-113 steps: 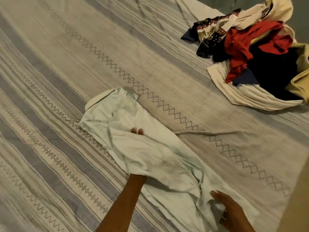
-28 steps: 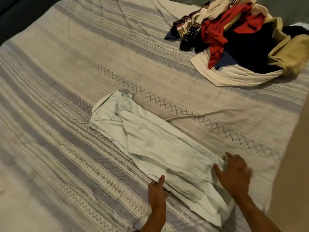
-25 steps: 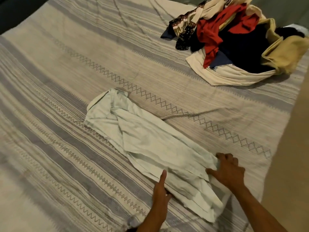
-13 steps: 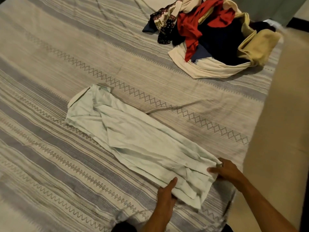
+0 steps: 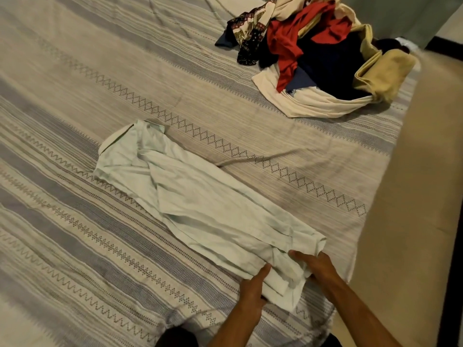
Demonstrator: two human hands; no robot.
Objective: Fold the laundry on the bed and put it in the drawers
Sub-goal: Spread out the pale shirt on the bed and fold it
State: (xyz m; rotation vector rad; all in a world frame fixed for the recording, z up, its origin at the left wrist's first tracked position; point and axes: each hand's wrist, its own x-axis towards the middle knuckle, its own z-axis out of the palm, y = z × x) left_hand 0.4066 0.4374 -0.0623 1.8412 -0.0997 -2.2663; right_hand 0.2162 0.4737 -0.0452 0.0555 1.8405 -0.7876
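A pale green shirt (image 5: 200,201) lies folded into a long narrow strip on the striped bedspread (image 5: 100,83), collar at the far left end. My left hand (image 5: 253,289) grips the near hem on its left side, thumb on top. My right hand (image 5: 313,265) grips the same hem on its right side, with the cloth bunched and slightly lifted between the two hands. A heap of unfolded laundry (image 5: 315,56) in red, navy, cream, yellow and patterned cloth sits at the far right corner of the bed.
The bed's right edge (image 5: 370,221) runs diagonally, with a beige floor (image 5: 413,221) beyond it. A small ridge wrinkles the bedspread just beyond the shirt. No drawers are in view.
Both hands went from pressing and smoothing the shirt's near end to gripping its hem. The hem end is now bunched and raised a little. The view shifted left.
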